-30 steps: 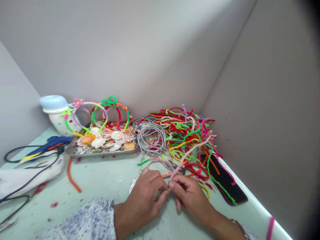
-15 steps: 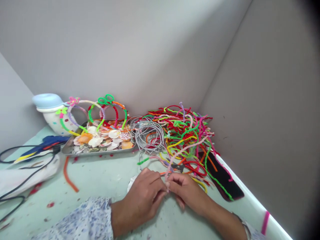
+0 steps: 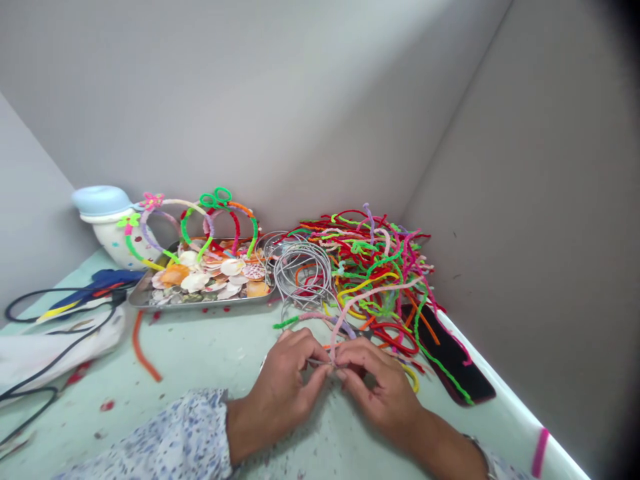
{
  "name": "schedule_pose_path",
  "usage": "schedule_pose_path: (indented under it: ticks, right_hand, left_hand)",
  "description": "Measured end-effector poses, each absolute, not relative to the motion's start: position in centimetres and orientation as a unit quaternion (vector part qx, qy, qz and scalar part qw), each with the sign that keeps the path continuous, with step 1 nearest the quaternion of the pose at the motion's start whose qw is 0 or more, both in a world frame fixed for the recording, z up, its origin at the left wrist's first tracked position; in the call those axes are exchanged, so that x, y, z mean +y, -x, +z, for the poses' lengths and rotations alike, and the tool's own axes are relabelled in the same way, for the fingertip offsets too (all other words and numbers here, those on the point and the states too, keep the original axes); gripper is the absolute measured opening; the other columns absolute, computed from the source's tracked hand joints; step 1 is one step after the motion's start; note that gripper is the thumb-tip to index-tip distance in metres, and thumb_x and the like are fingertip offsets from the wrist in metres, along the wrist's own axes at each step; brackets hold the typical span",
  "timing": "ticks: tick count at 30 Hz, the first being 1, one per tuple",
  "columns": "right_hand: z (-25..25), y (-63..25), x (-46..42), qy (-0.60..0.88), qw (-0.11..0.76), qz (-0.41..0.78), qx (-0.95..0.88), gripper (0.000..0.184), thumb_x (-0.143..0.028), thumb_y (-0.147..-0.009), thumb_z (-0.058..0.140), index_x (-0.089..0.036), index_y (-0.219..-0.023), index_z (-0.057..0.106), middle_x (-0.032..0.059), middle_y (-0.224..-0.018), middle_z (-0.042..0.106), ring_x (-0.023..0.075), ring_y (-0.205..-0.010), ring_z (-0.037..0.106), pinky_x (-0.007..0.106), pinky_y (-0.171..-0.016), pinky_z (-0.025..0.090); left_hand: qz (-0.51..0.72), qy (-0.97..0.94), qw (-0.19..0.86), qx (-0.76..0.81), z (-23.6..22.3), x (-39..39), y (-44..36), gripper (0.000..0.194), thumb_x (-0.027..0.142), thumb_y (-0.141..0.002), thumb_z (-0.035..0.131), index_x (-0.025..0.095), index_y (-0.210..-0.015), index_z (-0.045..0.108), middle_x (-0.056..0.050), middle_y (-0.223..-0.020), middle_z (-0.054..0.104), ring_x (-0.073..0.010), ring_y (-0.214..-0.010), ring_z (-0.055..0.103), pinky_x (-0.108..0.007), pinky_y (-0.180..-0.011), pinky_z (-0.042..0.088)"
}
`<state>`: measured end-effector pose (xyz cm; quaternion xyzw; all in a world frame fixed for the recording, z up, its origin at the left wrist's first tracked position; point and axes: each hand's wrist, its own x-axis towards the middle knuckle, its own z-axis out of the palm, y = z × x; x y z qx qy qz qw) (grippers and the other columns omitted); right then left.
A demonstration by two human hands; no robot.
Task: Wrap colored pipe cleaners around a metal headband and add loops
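A light pink pipe cleaner point(image 3: 345, 309) rises from between my fingertips and curves up to the right, over the pile. My right hand point(image 3: 383, 383) is closed in a pinch at its lower end. Opposite, the thumb and index finger of my left hand point(image 3: 287, 383) pinch a thin grey wire point(image 3: 316, 362), and the two sets of fingertips almost meet where wire and pipe cleaner join. Just behind the hands lies a green, pink and purple pipe cleaner piece point(image 3: 313, 317). Red-handled scissors point(image 3: 400, 337) rest beyond my right hand.
A tangled pile of pipe cleaners point(image 3: 370, 260) and a grey wire coil point(image 3: 303, 273) lie at the back. Left are a shell tray point(image 3: 200, 305), wrapped headbands point(image 3: 220, 230), a white bottle point(image 3: 117, 237), a glue gun point(image 3: 100, 283) and its cable. A phone point(image 3: 460, 367) lies right.
My left fingers have opened out a little, and the grey wire between them now shows. The pipe cleaner's lower end stands more upright. My right fingertips have shifted slightly.
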<state>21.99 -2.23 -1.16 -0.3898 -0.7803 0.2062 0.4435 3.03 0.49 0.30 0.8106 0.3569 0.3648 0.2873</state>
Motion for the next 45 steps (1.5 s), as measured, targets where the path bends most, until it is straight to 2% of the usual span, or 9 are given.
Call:
schedule_pose_path:
  ticks: [6, 14, 21, 33, 40, 45]
  right_hand:
    - [-1.33, -22.22, -2.13, 0.365, 0.439, 0.132, -0.811, 0.026, -0.004, -0.084, 0.053, -0.021, -0.103, 0.056, 0.0048, -0.093, 0.063, 0.0152, -0.091, 0.06, 0.027, -0.079, 0.05]
    - [-1.05, -22.15, -2.63, 0.387, 0.394, -0.006, -0.834, 0.019, -0.011, -0.088, 0.054, -0.019, -0.105, 0.057, 0.0074, -0.098, 0.068, 0.0169, -0.088, 0.065, 0.027, -0.073, 0.052]
    - [-0.79, -21.84, -2.8, 0.384, 0.377, -0.035, -0.842, 0.02, -0.01, -0.086, 0.055, -0.017, -0.105, 0.055, 0.0072, -0.094, 0.069, 0.0175, -0.086, 0.067, 0.027, -0.071, 0.053]
    - [-0.68, -21.52, -2.66, 0.413, 0.333, -0.015, -0.848, 0.012, -0.011, -0.084, 0.051, -0.019, -0.092, 0.053, 0.0042, -0.078, 0.065, 0.0165, -0.068, 0.065, 0.026, -0.059, 0.051]
    - [-1.14, -21.97, -2.15, 0.418, 0.332, 0.105, -0.839, 0.011, -0.014, -0.087, 0.052, -0.02, -0.096, 0.053, 0.0044, -0.085, 0.064, 0.0159, -0.075, 0.063, 0.025, -0.065, 0.049]
    - [-0.97, -21.95, -2.2, 0.423, 0.326, 0.135, -0.835, 0.01, -0.014, -0.089, 0.048, -0.02, -0.096, 0.052, 0.0052, -0.087, 0.062, 0.0173, -0.08, 0.061, 0.028, -0.069, 0.048]
  left_hand:
    - [0.362, -0.824, 0.287, 0.329, 0.63, 0.07, -2.85, 0.007, 0.015, -0.086, 0.048, 0.018, -0.087, 0.055, -0.003, -0.081, 0.056, -0.0173, -0.076, 0.05, -0.034, -0.072, 0.035]
    - [0.359, -0.834, 0.267, 0.323, 0.49, 0.17, -2.83, 0.008, 0.014, -0.085, 0.047, 0.018, -0.088, 0.054, -0.004, -0.083, 0.055, -0.0186, -0.078, 0.049, -0.034, -0.072, 0.036]
    - [0.355, -0.847, 0.246, 0.31, 0.11, 0.04, -2.71, 0.01, 0.013, -0.085, 0.047, 0.018, -0.09, 0.054, -0.005, -0.085, 0.056, -0.0195, -0.081, 0.049, -0.035, -0.073, 0.036]
    - [0.326, -0.874, 0.2, 0.3, -0.13, -0.08, -2.71, 0.011, 0.014, -0.086, 0.044, 0.018, -0.089, 0.053, -0.005, -0.083, 0.055, -0.02, -0.079, 0.047, -0.036, -0.072, 0.034]
    - [0.318, -0.885, 0.168, 0.297, 0.02, 0.06, -2.76, 0.014, 0.011, -0.086, 0.042, 0.017, -0.09, 0.054, -0.006, -0.083, 0.056, -0.0206, -0.08, 0.048, -0.037, -0.074, 0.035]
    - [0.309, -0.894, 0.139, 0.294, 0.45, 0.09, -2.92, 0.017, 0.008, -0.086, 0.04, 0.017, -0.089, 0.055, -0.006, -0.081, 0.057, -0.0202, -0.079, 0.048, -0.039, -0.079, 0.034]
